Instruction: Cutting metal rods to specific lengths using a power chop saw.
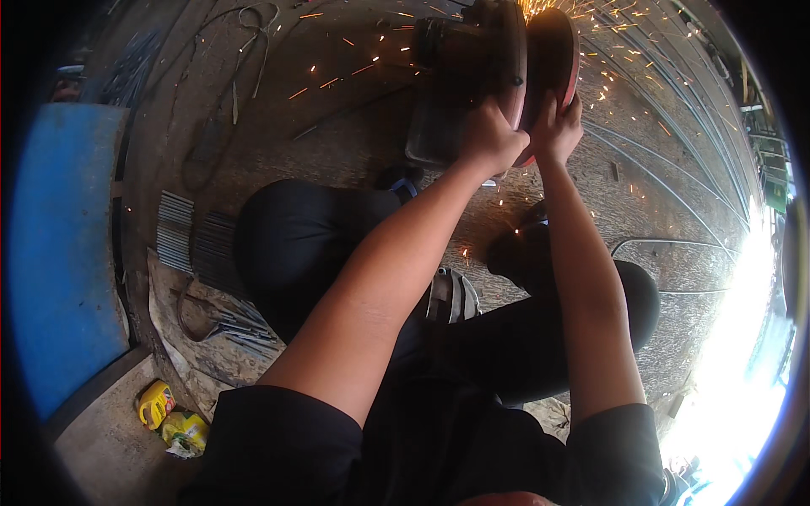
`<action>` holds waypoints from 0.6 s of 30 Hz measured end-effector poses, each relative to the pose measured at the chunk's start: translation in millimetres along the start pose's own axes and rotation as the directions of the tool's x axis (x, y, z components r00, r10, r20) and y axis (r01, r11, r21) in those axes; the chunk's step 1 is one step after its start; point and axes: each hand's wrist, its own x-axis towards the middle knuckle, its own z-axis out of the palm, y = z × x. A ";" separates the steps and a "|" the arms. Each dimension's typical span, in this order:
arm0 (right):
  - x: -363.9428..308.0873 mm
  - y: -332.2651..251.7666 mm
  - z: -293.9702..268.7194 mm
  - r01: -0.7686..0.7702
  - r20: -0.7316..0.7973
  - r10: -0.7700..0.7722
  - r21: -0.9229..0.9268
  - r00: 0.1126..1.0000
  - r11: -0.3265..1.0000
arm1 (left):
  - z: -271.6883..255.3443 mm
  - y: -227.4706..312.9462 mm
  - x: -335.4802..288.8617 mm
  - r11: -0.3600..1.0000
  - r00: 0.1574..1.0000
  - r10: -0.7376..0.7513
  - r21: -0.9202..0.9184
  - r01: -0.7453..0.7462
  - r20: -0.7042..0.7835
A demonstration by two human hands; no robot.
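Note:
A dark motor-driven grinding or cutting machine [460,80] stands ahead of me, with sparks [540,10] spraying from its far top. Two large round parts sit side by side there: a grey-brown one [513,72] and a dark one with a red edge [557,59]. My left hand [496,139] is closed at the near lower edge of the grey-brown part; its grip is hidden. The fingers of my right hand [558,128] wrap the lower edge of the red-edged part. A small shiny tip [489,183] shows below my left hand.
Long thin metal rods [675,101] lie on the floor at right. Bundled short rods [175,229] and loose rods [246,331] lie at left, near a blue panel [63,253]. A cable [245,51] curls at far left. Yellow packets [171,417] lie lower left. My bent knees flank my arms.

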 end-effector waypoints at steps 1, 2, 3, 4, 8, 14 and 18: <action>-0.1 0.0 -0.2 0.007 -0.005 -0.007 -0.013 1.000 1.000 | -0.1 0.1 -0.3 1.000 1.000 -0.012 0.027 0.012 0.007; -0.2 0.2 -0.1 0.014 -0.008 -0.014 -0.031 1.000 0.999 | -0.2 0.4 -0.7 0.998 1.000 -0.021 0.056 0.020 0.012; -0.2 0.6 -0.4 0.013 -0.009 -0.013 -0.026 1.000 1.000 | -0.3 1.0 -1.1 0.998 1.000 -0.025 0.055 0.025 0.014; -0.2 1.1 -0.5 0.013 -0.005 -0.013 -0.014 1.000 1.000 | -0.5 1.6 -1.6 0.998 1.000 -0.023 0.054 0.022 0.011; -1.2 3.0 0.0 0.017 -0.018 -0.018 -0.016 1.000 1.000 | -0.9 2.9 -3.1 0.999 1.000 -0.005 0.054 0.005 0.001; -2.4 8.0 1.7 0.016 -0.021 -0.017 -0.031 1.000 0.999 | 7.7 -8.6 -0.5 0.999 1.000 -0.024 0.030 0.024 -0.018; -7.5 16.1 4.3 -0.023 0.006 0.024 -0.041 1.000 0.999 | 16.8 -22.7 -3.6 0.998 0.998 0.001 0.066 0.003 -0.063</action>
